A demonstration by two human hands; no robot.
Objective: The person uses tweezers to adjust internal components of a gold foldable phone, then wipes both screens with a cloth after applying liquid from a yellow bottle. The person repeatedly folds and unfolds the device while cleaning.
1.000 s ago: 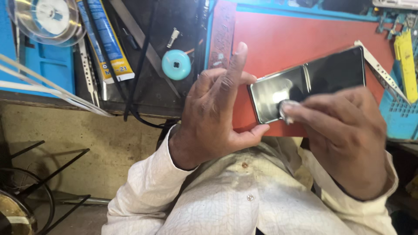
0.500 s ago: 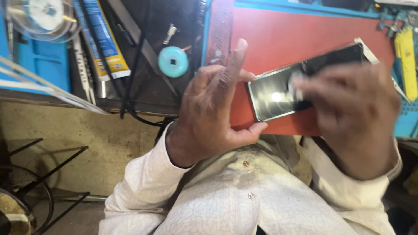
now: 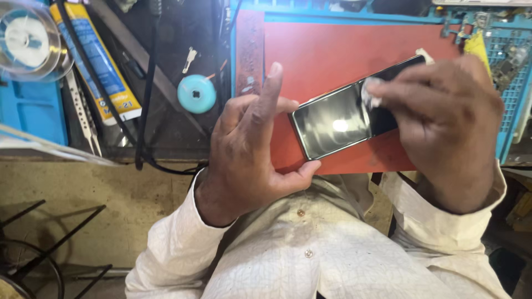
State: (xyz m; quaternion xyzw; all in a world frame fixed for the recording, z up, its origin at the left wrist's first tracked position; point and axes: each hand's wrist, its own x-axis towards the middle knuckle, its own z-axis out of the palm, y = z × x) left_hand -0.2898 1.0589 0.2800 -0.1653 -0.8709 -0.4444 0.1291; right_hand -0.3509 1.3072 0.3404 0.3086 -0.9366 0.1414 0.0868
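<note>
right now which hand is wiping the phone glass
The right hand, pressing a small white pad on the phone; the left hand only steadies its end.

Phone (image 3: 343, 119) sits at frame centre-right, above the mat (image 3: 332, 55), which fills the upper middle and right. Left hand (image 3: 252, 149) at centre grips the phone's left end, thumb under its lower corner. Right hand (image 3: 443, 119) at right covers the phone's right part, pressing a small wad (image 3: 370, 93) onto the screen. Round spool (image 3: 197, 94) lies left of the mat. Tube (image 3: 97, 61) further left, upper left of frame; tweezers (image 3: 83, 113) just left of the tube. Parts tray (image 3: 507, 72) at far right edge.
</note>
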